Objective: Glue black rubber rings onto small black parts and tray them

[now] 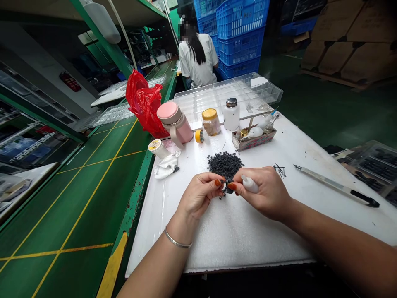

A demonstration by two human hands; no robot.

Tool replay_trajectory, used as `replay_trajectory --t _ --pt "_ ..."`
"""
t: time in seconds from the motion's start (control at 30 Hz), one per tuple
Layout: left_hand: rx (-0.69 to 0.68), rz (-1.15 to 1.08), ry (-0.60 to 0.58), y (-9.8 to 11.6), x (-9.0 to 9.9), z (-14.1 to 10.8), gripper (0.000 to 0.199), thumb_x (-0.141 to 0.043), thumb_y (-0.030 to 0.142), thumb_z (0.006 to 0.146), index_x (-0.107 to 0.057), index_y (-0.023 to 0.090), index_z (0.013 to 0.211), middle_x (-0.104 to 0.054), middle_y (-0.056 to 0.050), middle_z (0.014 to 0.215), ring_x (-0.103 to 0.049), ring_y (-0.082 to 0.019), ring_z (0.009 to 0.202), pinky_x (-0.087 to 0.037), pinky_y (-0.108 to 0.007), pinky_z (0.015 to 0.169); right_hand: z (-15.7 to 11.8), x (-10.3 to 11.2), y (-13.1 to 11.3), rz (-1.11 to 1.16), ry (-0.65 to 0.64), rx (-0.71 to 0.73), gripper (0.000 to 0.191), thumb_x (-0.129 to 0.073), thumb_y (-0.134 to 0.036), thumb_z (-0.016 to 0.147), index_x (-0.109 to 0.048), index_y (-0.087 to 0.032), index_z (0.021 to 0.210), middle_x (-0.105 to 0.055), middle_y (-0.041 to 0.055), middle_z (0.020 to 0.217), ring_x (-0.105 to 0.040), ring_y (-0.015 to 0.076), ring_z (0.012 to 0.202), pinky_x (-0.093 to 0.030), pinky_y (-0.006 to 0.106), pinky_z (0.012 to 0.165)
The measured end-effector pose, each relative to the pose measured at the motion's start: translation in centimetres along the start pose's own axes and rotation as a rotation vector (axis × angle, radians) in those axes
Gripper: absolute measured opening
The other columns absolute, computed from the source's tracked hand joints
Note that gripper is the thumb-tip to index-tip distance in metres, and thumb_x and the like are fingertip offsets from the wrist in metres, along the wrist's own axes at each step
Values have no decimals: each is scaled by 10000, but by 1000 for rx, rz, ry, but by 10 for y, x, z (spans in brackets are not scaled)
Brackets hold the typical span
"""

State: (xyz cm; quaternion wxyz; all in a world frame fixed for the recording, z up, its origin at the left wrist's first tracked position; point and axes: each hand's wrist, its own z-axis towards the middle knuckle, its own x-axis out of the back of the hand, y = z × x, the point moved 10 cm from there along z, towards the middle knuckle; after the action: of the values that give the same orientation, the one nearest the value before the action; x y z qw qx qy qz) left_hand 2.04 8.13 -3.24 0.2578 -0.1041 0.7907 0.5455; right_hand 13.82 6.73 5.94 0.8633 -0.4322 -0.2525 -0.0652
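My left hand pinches a tiny dark part between thumb and index finger. Facing it, my right hand has its thumb and finger on a small black piece, and a small white bottle is held in the same hand. The fingertips of both hands nearly meet. Just beyond them lies a heap of small black parts on the white tabletop, with a few loose ones around its edge.
Past the heap are a pink mug, a yellow-lidded jar, a silver-capped bottle and a small box. A pen-like knife lies right. A green conveyor runs left. One person sits ahead.
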Motion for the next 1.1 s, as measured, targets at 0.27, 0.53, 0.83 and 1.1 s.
replay_trajectory --t 0.27,0.53,0.83,1.1 --pt "-34 72 -33 3 -2 -1 223 -864 299 625 -744 137 721 -670 -54 688 -577 -84 580 -479 -177 561 0 3 -10 -39 15 87 207 -610 -238 870 -581 -154 682 -570 -37 568 -463 58 484 -322 197 502" --pt "-38 123 -30 3 -1 -1 245 -862 321 623 -746 134 731 -676 -65 710 -579 -95 593 -472 -188 568 0 1 -9 -75 2 81 233 -608 -303 880 -588 -166 693 -588 -26 576 -466 72 473 -322 215 494" --pt "-62 184 -12 7 0 0 246 -865 314 609 -737 132 713 -667 -60 716 -569 -104 581 -460 -211 563 -1 0 -13 -137 -21 120 132 -610 -176 819 -591 -155 690 -597 -19 589 -485 74 490 -323 210 511" --pt "-265 452 16 29 -3 -7 149 -802 261 705 -745 126 733 -679 -77 739 -587 -136 683 -454 -229 635 0 -5 -4 -132 -53 13 249 -557 -250 864 -578 -159 633 -570 -12 548 -469 85 481 -305 231 497"
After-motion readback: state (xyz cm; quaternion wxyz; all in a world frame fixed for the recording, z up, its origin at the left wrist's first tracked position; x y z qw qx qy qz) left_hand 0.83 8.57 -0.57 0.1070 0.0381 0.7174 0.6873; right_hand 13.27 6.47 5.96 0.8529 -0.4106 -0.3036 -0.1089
